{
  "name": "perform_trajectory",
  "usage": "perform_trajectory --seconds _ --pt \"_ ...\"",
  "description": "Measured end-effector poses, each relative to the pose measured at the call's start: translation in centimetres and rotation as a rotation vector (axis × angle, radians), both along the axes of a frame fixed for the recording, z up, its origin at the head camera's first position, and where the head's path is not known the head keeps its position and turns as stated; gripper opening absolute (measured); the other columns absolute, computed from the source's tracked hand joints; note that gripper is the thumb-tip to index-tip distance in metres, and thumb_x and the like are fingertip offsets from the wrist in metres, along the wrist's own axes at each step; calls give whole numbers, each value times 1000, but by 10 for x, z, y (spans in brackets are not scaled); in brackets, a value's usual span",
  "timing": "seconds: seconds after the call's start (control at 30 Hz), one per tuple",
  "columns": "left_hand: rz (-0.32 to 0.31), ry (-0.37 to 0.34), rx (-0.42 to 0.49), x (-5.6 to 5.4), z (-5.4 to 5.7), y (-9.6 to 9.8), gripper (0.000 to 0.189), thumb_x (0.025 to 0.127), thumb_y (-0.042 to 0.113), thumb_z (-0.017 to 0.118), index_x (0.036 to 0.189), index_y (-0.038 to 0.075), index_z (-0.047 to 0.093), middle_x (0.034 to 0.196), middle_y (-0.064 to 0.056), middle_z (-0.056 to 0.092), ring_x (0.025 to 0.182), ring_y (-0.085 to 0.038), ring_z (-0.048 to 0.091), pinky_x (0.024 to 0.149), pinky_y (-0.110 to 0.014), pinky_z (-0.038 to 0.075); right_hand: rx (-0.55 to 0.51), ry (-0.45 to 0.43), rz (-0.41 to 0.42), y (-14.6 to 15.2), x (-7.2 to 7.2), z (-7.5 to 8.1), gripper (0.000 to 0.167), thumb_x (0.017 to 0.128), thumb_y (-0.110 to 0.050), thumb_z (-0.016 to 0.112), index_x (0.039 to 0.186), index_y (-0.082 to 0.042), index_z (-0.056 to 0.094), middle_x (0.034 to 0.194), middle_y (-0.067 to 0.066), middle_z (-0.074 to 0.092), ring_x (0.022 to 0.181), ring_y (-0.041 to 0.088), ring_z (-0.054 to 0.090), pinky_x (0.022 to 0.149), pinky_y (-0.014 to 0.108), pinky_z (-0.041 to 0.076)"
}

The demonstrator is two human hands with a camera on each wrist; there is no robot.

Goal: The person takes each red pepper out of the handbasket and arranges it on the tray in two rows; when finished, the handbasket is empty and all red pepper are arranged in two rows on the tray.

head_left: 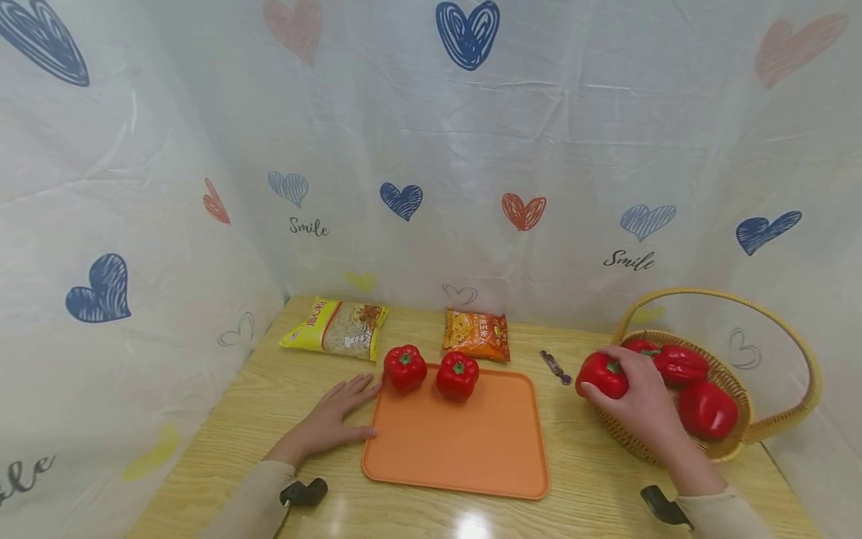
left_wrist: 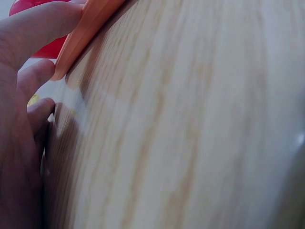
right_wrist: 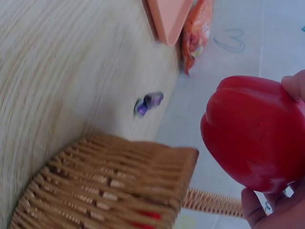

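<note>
Left hand [head_left: 325,424]: fingers apart, probably steadying the orange rectangular tray [head_left: 458,453]
Right hand [head_left: 641,393]: clamped round a glossy red bell pepper [head_left: 598,376], likely against slipping

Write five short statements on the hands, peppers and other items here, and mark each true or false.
1. The right hand holds a red pepper. True.
2. The left hand grips the basket. False: it touches the edge of the tray.
3. Three peppers sit on the tray. False: two peppers do.
4. In the head view, the yellow bag lies left of the orange packet. True.
5. The basket contains peppers. True.
</note>
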State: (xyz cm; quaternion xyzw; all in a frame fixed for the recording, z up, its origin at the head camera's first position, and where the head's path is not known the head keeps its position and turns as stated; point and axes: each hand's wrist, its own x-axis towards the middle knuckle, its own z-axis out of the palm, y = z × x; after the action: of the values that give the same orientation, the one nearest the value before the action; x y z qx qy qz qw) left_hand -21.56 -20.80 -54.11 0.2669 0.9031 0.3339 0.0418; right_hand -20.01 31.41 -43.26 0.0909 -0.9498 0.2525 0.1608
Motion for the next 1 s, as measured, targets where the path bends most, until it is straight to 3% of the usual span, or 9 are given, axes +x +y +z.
perform_trajectory --seconds 0.43,1.0 --pt "3 14 6 2 2 1 80 90 51 73 156 15 44 164 -16 30 152 -41 21 121 -61 10 -8 -30 69 -27 -11 -14 68 78 -29 89 134 -9 57 128 18 60 117 37 48 80 60 58" --pt "4 7 -7 2 4 1 81 91 51 71 156 14 43 165 -16 29 153 -40 20 122 -60 10 19 -19 162 -61 -28 -32 64 78 -28 89 132 -10 60 130 16 62 119 38 52 86 61 56"
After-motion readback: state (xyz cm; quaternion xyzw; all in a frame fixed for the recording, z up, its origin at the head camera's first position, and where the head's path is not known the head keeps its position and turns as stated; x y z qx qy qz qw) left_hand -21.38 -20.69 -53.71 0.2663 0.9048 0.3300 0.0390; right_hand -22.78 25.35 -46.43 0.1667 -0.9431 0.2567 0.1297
